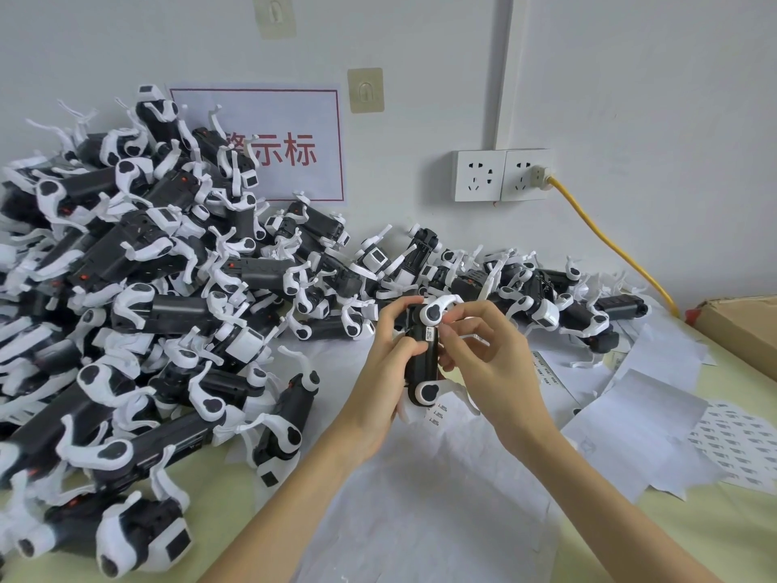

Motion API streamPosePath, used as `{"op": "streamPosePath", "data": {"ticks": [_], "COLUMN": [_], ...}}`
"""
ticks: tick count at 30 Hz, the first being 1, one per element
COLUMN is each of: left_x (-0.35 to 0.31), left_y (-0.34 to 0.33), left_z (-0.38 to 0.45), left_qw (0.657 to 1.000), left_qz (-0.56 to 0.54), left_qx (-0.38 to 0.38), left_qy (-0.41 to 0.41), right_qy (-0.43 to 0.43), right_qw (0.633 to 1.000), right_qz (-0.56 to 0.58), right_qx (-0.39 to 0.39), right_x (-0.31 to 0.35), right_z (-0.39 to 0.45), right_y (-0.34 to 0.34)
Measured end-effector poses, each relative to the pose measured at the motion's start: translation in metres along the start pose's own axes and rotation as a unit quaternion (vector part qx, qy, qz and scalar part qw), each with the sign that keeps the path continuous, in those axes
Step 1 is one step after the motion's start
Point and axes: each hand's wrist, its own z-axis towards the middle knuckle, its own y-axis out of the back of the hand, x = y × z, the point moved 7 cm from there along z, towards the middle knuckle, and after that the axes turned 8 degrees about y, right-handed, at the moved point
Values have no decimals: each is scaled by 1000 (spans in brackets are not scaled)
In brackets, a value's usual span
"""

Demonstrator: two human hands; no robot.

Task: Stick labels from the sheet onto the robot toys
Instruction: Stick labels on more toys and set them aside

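— So where is the toy right now?

— I see 1 robot toy (422, 355) lifted above the counter (235, 469), black body upright with a white leg joint at top and bottom. My left hand (389, 359) is wrapped around its left side, fingers curled onto the body. My right hand (483, 351) pinches at a small white label (429, 332) lying on the upper body, thumb and forefinger closed at it.

— And the sheet?

— Just below the toy lies the label sheet (439, 412), a few printed labels showing, on white paper (420, 511) spread over the counter.

— Anything else around?

— Left and behind, a big heap of robot toys (138, 288) is stacked against the wall. More label sheets (731, 448) are scattered right, near a cardboard box (744, 326). 2 wall sockets (502, 175) hold a yellow cable (605, 237).
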Motion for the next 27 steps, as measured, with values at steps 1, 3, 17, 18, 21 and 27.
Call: {"op": "streamPosePath", "data": {"ticks": [1, 3, 17, 18, 21, 27], "left_x": [0, 0, 1, 1, -1, -6], "left_y": [0, -1, 3, 3, 2, -3], "left_z": [0, 0, -1, -2, -4, -6], "left_qw": [1000, 1000, 998, 997, 997, 998], "left_qz": [-1, -6, 58, 64, 73, 41], "left_qx": [1, 4, -21, -21, -20, -11], "left_qy": [-2, -3, -19, -21, -23, -40], "right_qy": [-3, -16, -116, -117, -124, -176], "right_qw": [1000, 1000, 990, 989, 986, 974], "right_qz": [3, 14, 76, 80, 108, 131], "right_qx": [-1, 2, -24, -30, -36, -63], "right_x": [0, -2, -18, -18, -17, -26], "right_z": [0, 0, -4, -4, -5, -13], "right_y": [0, 0, -1, -1, -3, -10]}}
